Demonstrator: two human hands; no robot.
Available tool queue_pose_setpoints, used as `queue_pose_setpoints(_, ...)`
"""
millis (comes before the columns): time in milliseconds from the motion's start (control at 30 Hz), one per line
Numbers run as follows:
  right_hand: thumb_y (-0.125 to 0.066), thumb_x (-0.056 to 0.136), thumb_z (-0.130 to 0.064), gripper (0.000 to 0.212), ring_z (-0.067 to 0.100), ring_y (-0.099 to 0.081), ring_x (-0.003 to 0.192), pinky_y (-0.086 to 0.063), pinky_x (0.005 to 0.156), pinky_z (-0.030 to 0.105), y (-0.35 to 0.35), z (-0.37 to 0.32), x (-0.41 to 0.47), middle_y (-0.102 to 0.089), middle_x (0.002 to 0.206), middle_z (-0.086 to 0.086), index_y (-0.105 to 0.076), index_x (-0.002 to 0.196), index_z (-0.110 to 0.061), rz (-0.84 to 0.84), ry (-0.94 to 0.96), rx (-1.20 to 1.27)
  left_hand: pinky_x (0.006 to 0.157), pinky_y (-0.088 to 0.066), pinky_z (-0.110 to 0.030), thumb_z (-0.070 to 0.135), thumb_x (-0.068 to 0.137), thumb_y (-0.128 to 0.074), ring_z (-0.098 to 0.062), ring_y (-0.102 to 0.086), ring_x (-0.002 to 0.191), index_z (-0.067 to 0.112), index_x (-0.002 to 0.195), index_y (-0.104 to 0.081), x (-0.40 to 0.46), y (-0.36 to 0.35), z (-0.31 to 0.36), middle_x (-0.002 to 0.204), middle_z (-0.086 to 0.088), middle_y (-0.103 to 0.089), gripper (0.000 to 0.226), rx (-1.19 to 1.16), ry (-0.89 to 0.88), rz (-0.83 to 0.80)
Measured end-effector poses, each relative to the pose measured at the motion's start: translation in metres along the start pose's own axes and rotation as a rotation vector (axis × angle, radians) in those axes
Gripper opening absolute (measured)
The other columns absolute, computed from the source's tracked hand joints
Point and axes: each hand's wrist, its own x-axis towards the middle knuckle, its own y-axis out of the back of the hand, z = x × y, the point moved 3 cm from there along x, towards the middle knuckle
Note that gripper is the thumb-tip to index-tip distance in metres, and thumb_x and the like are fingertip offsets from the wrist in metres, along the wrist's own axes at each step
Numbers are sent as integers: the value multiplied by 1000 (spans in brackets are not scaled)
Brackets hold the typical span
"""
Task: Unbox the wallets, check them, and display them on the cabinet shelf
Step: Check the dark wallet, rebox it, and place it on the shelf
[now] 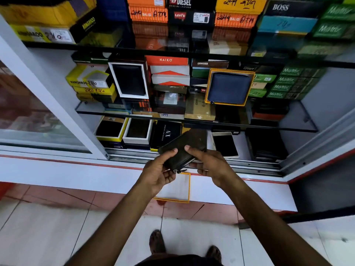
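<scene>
Hands: your left hand (157,169) and right hand (209,166) both grip one black zip wallet (182,148) before the bottom cabinet shelf (192,122).
Boxes: one empty yellow-rimmed box (178,189) lies below.
Displayed: one navy wallet (228,87), boxed.

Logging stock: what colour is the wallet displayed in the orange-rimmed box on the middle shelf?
Navy blue wallet, seen in the head view.

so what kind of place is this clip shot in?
Most likely a small shop selling wallets. Glass cabinet shelves are stacked with branded boxes, some hand-marked with prices, and wallets sit displayed in open boxes. Both hands hold a black zip wallet.
</scene>
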Motion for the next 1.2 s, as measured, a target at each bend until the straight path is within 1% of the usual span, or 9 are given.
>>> queue_pose_setpoints(100,-77,77,-48,37,12,-66,84,-46,65,23,5,-8,-16,-67,87,-8,-59,95,-22,204,169,-30,58,-50,-26,30,73,-78,-19,-59,72,11,103,-63,-3,-5,5,92,-12,-68,39,-62,-13,12)
queue_pose_setpoints(167,-81,75,-43,42,9,-62,72,-44,59,17,11,-12,-30,-63,77,-8,-53,98,-20,349,437,-138,60,-49,-26,29,74,-78,-18,-59,72,10,103,-63,-6,-7,8,89,-12,-68,38,-101,-12,9)
queue_pose_setpoints(267,-81,74,-44,31,8,-59,72,-42,61,11,5,-7,-44,-65,78,-11,-59,87,-26,234,798,-530,55,-48,-22,29,75,-77,-15,-56,67,8,104,-64,-8,-12,10,84,-10,-68,38,-114,-14,9)
queue_pose_setpoints(367,-79,71,-54,32,2,-57,81,-47,71,19,-2,-3,-45,-68,85,-18,-66,86,-29,243,929,-785,44,-48,-20,30,78,-74,-14,-52,63,8,108,-64,-9,-16,11,81,-9,-65,39,-80,-43,21)
queue_pose_setpoints(600,-78,75,-37,22,7,-61,86,-54,75,34,-1,-8,-38,-72,78,-15,-71,93,-26,256,952,-803,49,-50,-18,31,74,-77,-16,-60,65,7,104,-64,-11,-20,15,86,-13,-71,41,-83,-46,3)
queue_pose_setpoints(833,-66,84,-37,14,12,-50,97,-43,77,25,8,-15,-36,-62,102,-12,-63,94,-27,128,1020,-1009,47,-49,-20,29,70,-81,-17,-59,70,8,107,-61,-10,-16,17,93,-13,-68,47,-48,-89,24)
queue_pose_setpoints(900,-65,84,-34,11,6,-51,95,-45,76,24,12,-17,-34,-64,98,-14,-61,91,-28,52,980,-1007,48,-48,-20,27,71,-80,-18,-59,70,8,106,-60,-10,-16,18,95,-14,-68,44,-33,-90,29)
queue_pose_setpoints(1067,-76,84,-23,8,-15,-51,79,-36,65,2,37,-27,-30,-55,76,-22,-68,82,-22,42,875,-890,43,-40,-17,21,74,-77,-15,-52,66,11,99,-59,-9,-12,19,92,-11,-64,33,-20,-55,13)
queue_pose_setpoints(1200,-77,83,-25,18,-13,-55,72,-36,57,6,61,-43,-25,-60,77,-20,-70,99,-20,80,809,-832,43,-33,-17,20,68,-77,-11,-55,62,15,92,-60,-9,-6,22,83,-6,-67,30,-2,-11,-60)
